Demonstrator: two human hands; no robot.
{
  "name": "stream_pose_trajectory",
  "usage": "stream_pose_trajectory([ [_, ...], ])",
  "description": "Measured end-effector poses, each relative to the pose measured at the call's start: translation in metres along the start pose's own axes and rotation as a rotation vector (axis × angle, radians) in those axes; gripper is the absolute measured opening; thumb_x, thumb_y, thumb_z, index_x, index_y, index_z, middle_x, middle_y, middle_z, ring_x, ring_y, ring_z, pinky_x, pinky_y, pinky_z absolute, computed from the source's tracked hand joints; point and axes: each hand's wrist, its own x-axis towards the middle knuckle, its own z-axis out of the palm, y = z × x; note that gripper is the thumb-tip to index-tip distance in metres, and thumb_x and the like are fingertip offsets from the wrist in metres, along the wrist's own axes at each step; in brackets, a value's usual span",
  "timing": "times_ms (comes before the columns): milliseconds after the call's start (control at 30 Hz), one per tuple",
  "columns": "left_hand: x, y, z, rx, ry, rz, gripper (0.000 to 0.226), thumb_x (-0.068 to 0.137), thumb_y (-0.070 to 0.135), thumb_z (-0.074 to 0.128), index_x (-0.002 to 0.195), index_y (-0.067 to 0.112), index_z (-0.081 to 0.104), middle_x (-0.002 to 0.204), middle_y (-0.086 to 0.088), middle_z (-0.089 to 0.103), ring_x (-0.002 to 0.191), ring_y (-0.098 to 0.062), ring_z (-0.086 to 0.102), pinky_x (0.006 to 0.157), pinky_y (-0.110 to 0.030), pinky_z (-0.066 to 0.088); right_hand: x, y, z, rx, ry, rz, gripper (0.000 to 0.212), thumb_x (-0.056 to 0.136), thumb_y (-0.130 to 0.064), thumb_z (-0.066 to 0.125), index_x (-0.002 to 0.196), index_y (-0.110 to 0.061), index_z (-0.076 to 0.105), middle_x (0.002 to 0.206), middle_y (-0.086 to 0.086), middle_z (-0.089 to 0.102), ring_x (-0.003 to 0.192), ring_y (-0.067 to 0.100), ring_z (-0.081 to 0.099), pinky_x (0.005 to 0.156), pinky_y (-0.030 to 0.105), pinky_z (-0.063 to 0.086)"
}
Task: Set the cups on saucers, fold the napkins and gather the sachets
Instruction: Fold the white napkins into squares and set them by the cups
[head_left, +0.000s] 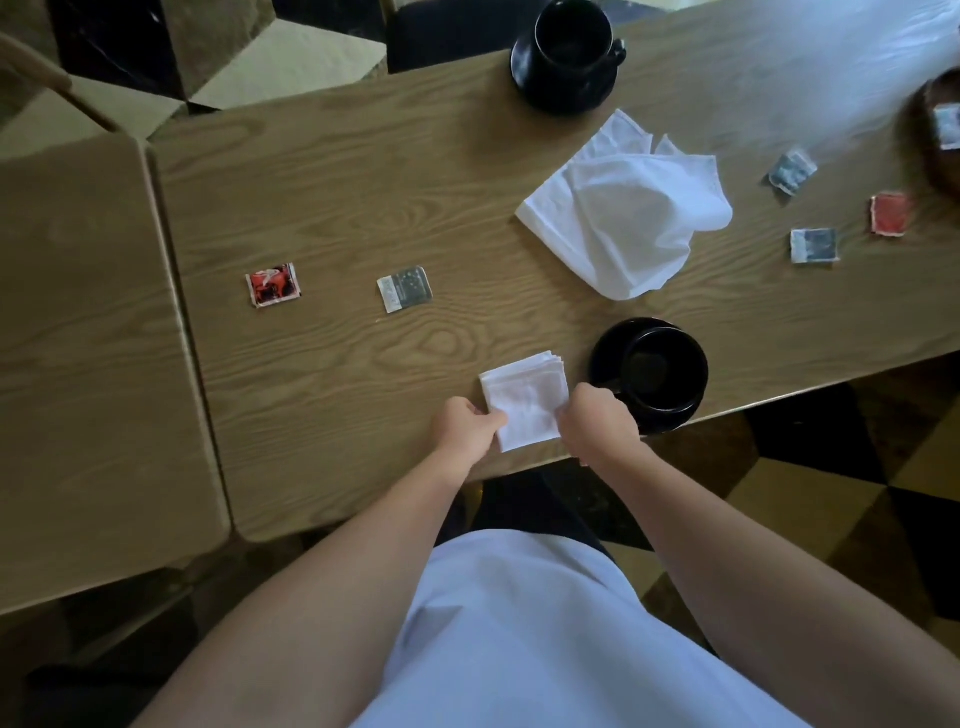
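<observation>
A small folded white napkin (524, 397) lies near the table's front edge. My left hand (465, 426) pinches its left edge and my right hand (597, 421) pinches its right edge. A black cup (665, 371) stands on a black saucer (605, 358) just right of my right hand. A second black cup (574, 39) sits on its saucer (524, 78) at the far edge. An unfolded, crumpled white napkin (631, 208) lies mid-table. Sachets are scattered: red (274, 284) and grey (404, 289) at left, grey (792, 171), grey (814, 245) and red (890, 213) at right.
A dark wooden tray (930, 156) at the right edge holds one sachet (946, 126). A second wooden table (78, 364) adjoins on the left. A chair (41, 78) stands at the far left. Checkered floor shows below the front edge.
</observation>
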Motion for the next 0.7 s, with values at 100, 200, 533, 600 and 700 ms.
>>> stream_pose_trajectory([
  [100,-0.001,0.021,-0.006,-0.009,0.103,0.019,0.025,0.080,0.037,0.063,0.075,0.021,0.045,0.073,0.005,0.052,0.060,-0.014,0.047,0.050,-0.029,0.031,-0.002,-0.006,-0.013,0.040,-0.029,-0.036,0.003,0.094,-0.010,0.054,0.096,-0.010,0.052,0.088,0.007,0.061,0.084,0.032,0.071,0.075,0.041,0.061],
  [200,0.001,0.058,-0.004,-0.071,0.150,0.086,0.021,0.082,0.034,0.057,0.074,0.021,0.042,0.071,0.003,0.049,0.061,-0.018,0.044,0.052,-0.030,0.031,0.001,-0.012,-0.040,0.215,0.010,-0.115,0.010,0.087,-0.010,0.050,0.083,-0.002,0.055,0.079,0.012,0.068,0.068,0.028,0.071,0.057,0.038,0.059],
  [533,0.018,0.198,0.032,-0.165,-0.076,0.150,0.014,0.087,0.023,0.053,0.096,0.013,0.056,0.083,-0.003,0.062,0.066,-0.018,0.062,0.055,-0.027,0.049,0.114,0.045,-0.174,0.909,0.573,0.091,0.055,0.086,-0.038,0.067,0.132,-0.010,0.056,0.129,0.008,0.060,0.121,0.025,0.056,0.089,0.032,0.045],
  [600,0.023,0.218,0.039,-0.169,-0.108,0.130,0.018,0.088,0.021,0.052,0.102,0.010,0.056,0.086,-0.005,0.061,0.071,-0.020,0.062,0.058,-0.029,0.049,0.140,0.054,-0.191,0.886,0.458,0.155,0.077,0.083,-0.046,0.071,0.144,-0.008,0.044,0.141,0.010,0.053,0.131,0.030,0.048,0.098,0.041,0.046],
  [700,0.028,0.239,0.049,-0.180,-0.127,0.107,0.020,0.089,0.018,0.052,0.105,0.008,0.056,0.086,-0.008,0.058,0.071,-0.022,0.059,0.055,-0.028,0.047,0.159,0.053,-0.204,0.870,0.282,0.153,0.073,0.079,-0.049,0.074,0.133,-0.006,0.052,0.126,0.007,0.062,0.110,0.028,0.060,0.090,0.044,0.052],
])
